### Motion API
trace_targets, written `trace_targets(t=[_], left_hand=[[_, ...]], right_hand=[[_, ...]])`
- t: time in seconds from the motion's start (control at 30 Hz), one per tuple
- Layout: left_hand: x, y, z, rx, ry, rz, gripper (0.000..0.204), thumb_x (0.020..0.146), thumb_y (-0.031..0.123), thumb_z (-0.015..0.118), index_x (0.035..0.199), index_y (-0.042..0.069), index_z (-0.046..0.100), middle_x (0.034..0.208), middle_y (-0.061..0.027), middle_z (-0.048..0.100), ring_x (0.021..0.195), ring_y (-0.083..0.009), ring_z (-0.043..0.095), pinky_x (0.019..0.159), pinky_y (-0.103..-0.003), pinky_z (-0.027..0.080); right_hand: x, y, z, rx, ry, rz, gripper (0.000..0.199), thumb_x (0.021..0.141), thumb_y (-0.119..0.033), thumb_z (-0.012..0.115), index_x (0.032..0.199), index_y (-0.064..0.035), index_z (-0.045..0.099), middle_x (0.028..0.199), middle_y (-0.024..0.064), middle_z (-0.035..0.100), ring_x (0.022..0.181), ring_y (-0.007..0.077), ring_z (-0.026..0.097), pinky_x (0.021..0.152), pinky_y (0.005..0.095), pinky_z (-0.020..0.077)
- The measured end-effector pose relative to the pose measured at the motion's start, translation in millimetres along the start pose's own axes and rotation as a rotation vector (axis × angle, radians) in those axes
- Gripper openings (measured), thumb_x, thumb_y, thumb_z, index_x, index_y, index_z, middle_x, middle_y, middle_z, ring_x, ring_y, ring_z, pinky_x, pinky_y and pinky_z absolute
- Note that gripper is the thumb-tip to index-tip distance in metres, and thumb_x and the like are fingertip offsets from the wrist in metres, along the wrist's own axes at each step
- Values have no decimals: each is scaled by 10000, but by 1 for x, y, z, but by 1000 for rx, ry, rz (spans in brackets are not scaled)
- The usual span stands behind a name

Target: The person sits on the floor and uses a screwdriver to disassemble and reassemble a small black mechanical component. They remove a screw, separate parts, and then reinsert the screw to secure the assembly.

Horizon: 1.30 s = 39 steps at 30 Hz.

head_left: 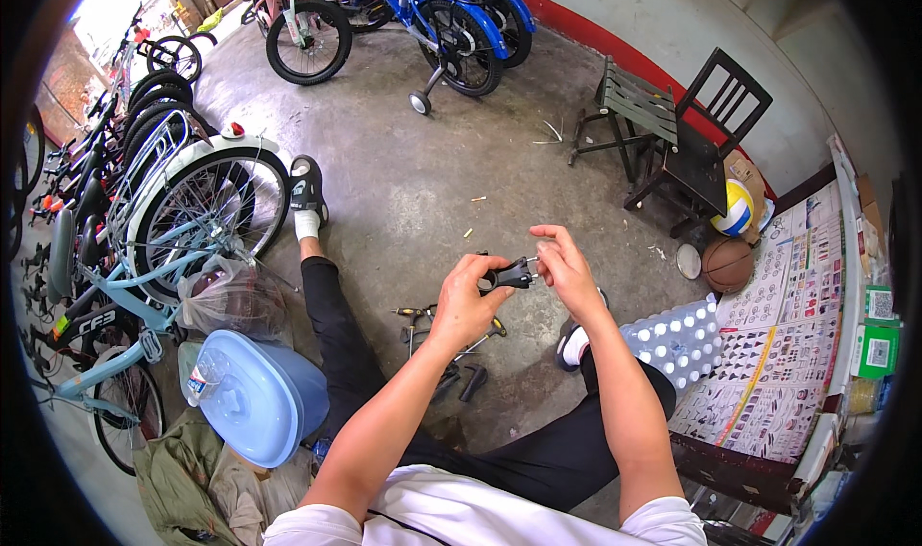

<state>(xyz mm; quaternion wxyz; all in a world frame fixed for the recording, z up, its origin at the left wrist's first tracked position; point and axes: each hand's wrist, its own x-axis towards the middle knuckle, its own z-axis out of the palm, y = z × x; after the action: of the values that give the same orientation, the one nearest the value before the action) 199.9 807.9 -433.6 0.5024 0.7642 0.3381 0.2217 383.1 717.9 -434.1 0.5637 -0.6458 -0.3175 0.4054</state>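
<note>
My left hand grips a small black bicycle stem between thumb and fingers, over the floor in front of me. One end of the stem is a round clamp ring, partly behind my fingers. At its other end, my right hand pinches a thin silver piece, perhaps a bolt or a key; it is too small to tell. The index finger of that hand sticks out to the left. Below my hands, several hand tools and a black cylindrical part lie on the concrete.
On the left stand a light blue bicycle and a blue lidded tub. Blue bicycles line the far side. To the right are a black chair, a folding stool, a basketball and wrapped plastic bottles.
</note>
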Motion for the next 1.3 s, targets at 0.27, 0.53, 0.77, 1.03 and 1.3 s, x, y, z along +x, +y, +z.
trace_targets(t=[0.27, 0.53, 0.77, 1.03, 1.3], left_hand=[[0, -1, 0, 8, -14, 7, 399, 842, 70, 838, 1224, 109, 732, 1159, -84, 683, 1101, -257, 683, 889, -390, 562], [0, 0, 1, -14, -16, -2, 398, 841, 66, 837, 1223, 101, 730, 1158, -90, 687, 1103, -264, 683, 906, -395, 559], [-1, -1, 2, -16, -9, 15, 401, 838, 64, 841, 1222, 103, 733, 1162, -86, 687, 1099, -256, 685, 908, -392, 561], [-1, 2, 2, -25, -14, 0, 405, 840, 74, 843, 1229, 101, 736, 1170, -87, 688, 1106, -257, 684, 920, -395, 560], [-1, 0, 2, -33, -7, -7, 401, 839, 72, 841, 1225, 96, 733, 1159, -88, 691, 1103, -256, 685, 921, -394, 556]], right_hand=[[2, 9, -3, -71, -47, -36, 321, 1065, -129, 543, 1379, -74, 568, 803, -51, 517, 702, 51, 473, 644, 236, 390], [1, 9, -2, -19, -34, -94, 296, 1115, -205, 544, 1385, -86, 572, 774, -82, 450, 680, 24, 409, 607, 215, 333], [4, 11, -7, -76, -22, 12, 303, 1078, -141, 525, 1366, -80, 596, 805, -52, 514, 711, 48, 469, 623, 242, 370], [0, 9, -1, -111, -9, -146, 333, 1061, -130, 529, 1384, -106, 604, 787, -42, 532, 700, 55, 470, 629, 250, 384], [1, 7, -2, -35, 18, -77, 312, 1067, -143, 544, 1368, -103, 612, 770, -47, 524, 715, 49, 459, 631, 259, 383]])
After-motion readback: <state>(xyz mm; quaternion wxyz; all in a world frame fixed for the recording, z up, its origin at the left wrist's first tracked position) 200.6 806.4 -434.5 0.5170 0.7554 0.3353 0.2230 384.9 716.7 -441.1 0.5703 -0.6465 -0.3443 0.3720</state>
